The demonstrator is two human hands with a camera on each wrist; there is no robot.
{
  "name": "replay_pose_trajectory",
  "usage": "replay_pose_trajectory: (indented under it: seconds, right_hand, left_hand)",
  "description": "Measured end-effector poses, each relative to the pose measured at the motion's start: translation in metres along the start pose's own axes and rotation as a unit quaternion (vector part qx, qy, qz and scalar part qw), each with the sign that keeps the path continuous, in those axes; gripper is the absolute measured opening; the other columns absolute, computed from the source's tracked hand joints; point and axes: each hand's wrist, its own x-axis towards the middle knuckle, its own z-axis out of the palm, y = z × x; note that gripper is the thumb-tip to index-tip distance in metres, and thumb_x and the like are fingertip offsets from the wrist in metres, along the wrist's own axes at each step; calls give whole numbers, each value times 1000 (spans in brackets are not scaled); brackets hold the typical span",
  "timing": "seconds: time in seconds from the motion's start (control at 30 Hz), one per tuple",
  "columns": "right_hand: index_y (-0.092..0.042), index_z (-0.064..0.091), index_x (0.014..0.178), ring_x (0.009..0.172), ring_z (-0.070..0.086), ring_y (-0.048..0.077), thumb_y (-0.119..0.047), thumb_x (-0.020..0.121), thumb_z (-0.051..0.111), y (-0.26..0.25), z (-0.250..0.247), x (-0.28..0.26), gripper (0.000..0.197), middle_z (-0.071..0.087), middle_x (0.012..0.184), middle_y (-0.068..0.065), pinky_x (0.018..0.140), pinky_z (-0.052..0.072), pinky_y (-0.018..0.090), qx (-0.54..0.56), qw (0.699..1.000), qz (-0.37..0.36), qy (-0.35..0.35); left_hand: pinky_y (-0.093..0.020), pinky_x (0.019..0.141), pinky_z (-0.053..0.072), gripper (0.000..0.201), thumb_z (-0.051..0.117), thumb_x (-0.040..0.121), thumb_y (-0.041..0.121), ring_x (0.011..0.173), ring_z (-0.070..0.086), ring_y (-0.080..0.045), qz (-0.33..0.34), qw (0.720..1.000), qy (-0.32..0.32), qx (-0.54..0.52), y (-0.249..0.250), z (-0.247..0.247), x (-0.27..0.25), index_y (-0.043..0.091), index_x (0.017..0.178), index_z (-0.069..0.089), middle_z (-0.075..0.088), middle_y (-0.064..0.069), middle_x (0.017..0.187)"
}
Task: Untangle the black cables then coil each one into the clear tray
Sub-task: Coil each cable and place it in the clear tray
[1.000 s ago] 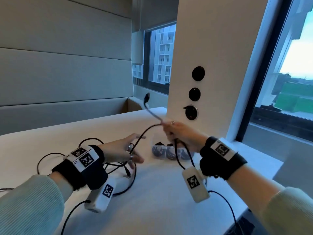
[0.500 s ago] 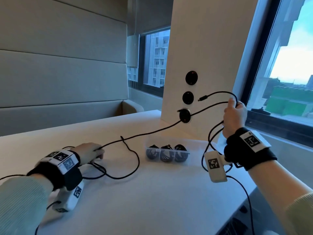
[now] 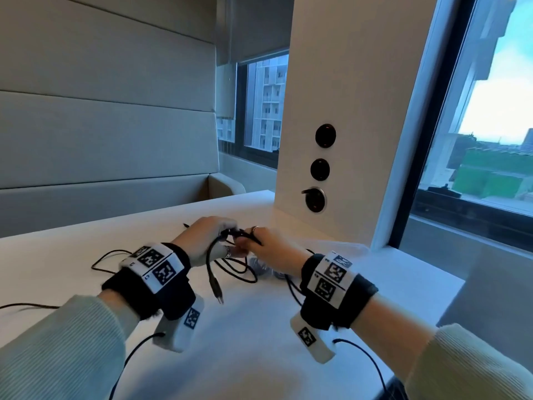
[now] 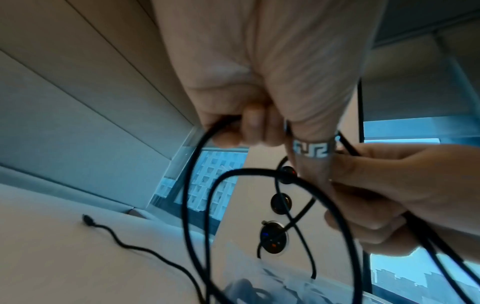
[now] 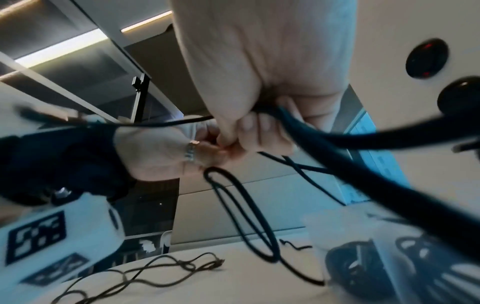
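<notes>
The black cable hangs in loose loops between both hands just above the table, one plug end dangling below the left hand, and the loops droop toward the clear tray, which sits just behind and mostly hidden by the right hand in the head view. The left grip is curled round the gathered strands, thumb and fingers pinching them together; the right grip is likewise closed on the cable, feeding a run of it across to the left. From the wrist views the tray already holds dark coils in its compartments, so this looks like a later cable being wound, and the step in hand is judged to be forming the coil. To do it well, the left hand should keep the loops stacked at one pinch point while the right lays each new turn the same size, letting the cable roll a little so it does not twist or spring open. A second thin cable lies slack on the table to the left, well apart; the dangling plug should be kept clear of it to avoid a fresh snag.
</notes>
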Motion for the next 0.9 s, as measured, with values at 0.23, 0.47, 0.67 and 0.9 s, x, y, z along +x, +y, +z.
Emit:
replay_pose_trajectory:
  seconds: [0.23, 0.47, 0.67, 0.9]
  right_hand:
    - [-15, 52, 82, 47, 37, 9, -37, 97, 43, 19, -82, -10, 28, 41, 60, -3, 44, 32, 19, 193, 951, 95, 221]
    - [-22, 40, 70, 43, 34, 9, -34, 98, 42, 63, -150, -37, 30, 37, 57, -3, 41, 29, 25, 295, 802, 133, 502]
    - [-16, 52, 75, 48, 39, 13, -37, 99, 39, 74, -138, -49, 35, 44, 57, -2, 47, 30, 25, 91, 907, 139, 386]
    - [-16, 55, 92, 47, 60, 25, -50, 97, 26, 67, -96, -75, 46, 58, 63, 5, 51, 51, 37, -80, 949, 168, 253]
  left_hand:
    - [-18, 52, 31, 26, 63, 85, 37, 53, 42, -6, -111, 992, -40, 35, -30, -6, -10, 21, 66, 55, 47, 8, 55]
    - [-19, 49, 28, 11, 52, 93, 25, 54, 40, -12, -158, 987, -11, 12, -46, -10, -16, 19, 84, 54, 41, 7, 61]
    - [-26, 51, 31, 48, 61, 70, 67, 57, 44, -15, -137, 989, -6, -59, -27, -5, -11, 21, 85, 55, 42, 1, 62]
    - [-27, 75, 39, 22, 46, 90, 50, 87, 50, -17, -43, 998, -47, 22, 11, 14, 2, 30, 87, 55, 52, 5, 88]
